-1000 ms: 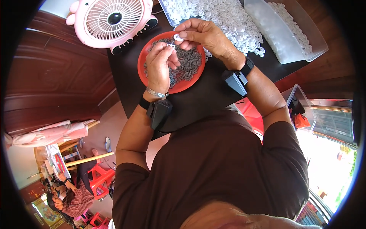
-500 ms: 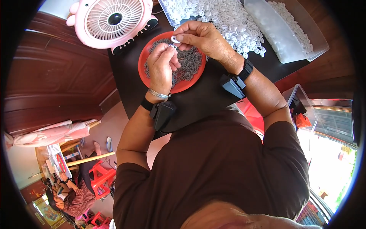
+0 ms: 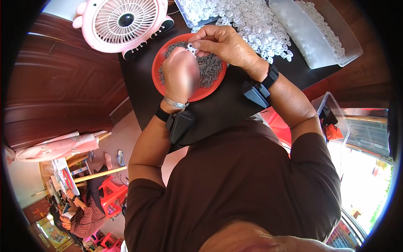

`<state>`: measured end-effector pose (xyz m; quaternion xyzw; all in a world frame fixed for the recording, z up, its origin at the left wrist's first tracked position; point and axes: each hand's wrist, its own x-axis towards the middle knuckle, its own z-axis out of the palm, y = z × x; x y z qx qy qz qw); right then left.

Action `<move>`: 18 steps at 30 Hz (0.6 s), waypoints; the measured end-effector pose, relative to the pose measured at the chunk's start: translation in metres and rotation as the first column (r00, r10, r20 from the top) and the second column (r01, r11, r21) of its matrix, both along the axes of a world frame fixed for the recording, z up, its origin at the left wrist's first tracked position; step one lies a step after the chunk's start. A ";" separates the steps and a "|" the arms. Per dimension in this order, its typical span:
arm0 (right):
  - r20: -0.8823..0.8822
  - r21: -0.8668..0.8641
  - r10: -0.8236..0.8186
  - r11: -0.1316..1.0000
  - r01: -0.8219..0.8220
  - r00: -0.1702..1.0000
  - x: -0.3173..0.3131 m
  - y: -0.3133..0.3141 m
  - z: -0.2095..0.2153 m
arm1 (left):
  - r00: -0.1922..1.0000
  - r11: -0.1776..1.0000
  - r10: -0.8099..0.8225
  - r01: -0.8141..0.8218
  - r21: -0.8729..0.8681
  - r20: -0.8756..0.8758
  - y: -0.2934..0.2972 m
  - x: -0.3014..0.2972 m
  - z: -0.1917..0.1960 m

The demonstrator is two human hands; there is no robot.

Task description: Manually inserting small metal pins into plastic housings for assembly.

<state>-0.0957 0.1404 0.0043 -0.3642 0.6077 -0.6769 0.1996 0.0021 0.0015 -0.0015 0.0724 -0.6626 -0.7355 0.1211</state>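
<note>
My right hand (image 3: 220,44) pinches a small white plastic ring-shaped piece (image 3: 190,45) between thumb and forefinger. Directly against it, my left hand (image 3: 179,73) closes its fingertips on another small white piece (image 3: 194,51); part of this hand is smeared by motion. The two pieces meet or overlap, and whether they are joined is too small to tell. Both hands are over a red round bowl (image 3: 216,86) filled with many small grey elongated pieces (image 3: 211,69). A loose pile of similar white pieces (image 3: 260,31) lies beyond my right hand.
A pink animal-shaped fan (image 3: 126,21) stands at the table's far left. Translucent bins (image 3: 312,54) with white pieces sit at the far right of the black table (image 3: 222,110). A person (image 3: 84,214) sits working at the lower left, near red stools (image 3: 112,195).
My left hand has turned, its fingers now blurred, and the white pieces have come together at the fingertips. The right hand has shifted only slightly.
</note>
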 end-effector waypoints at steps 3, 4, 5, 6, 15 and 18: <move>-0.040 0.027 0.006 1.000 -0.005 0.999 0.002 -0.001 0.000 | 1.000 1.000 0.020 -0.020 0.010 0.006 0.001 0.000 0.000; -0.095 0.010 0.022 1.000 -0.021 0.995 0.003 -0.001 -0.001 | 0.999 0.999 0.033 -0.033 0.019 0.003 0.001 0.001 0.000; -0.151 -0.006 0.034 0.999 -0.036 0.988 0.002 -0.001 -0.002 | 0.999 0.999 0.033 -0.033 0.019 0.002 0.000 0.000 0.000; -0.152 -0.006 0.034 0.999 -0.036 0.988 0.002 -0.001 -0.002 | 1.000 0.999 0.025 -0.025 0.027 0.006 -0.001 0.000 -0.001; -0.268 0.078 0.023 0.997 -0.002 0.963 0.004 0.001 0.003 | 1.000 0.988 -0.026 0.027 0.153 -0.007 -0.003 -0.001 0.002; -0.327 0.097 0.013 0.995 0.020 0.945 0.005 0.002 0.004 | 0.999 0.986 -0.041 0.039 0.163 0.007 -0.005 0.000 0.002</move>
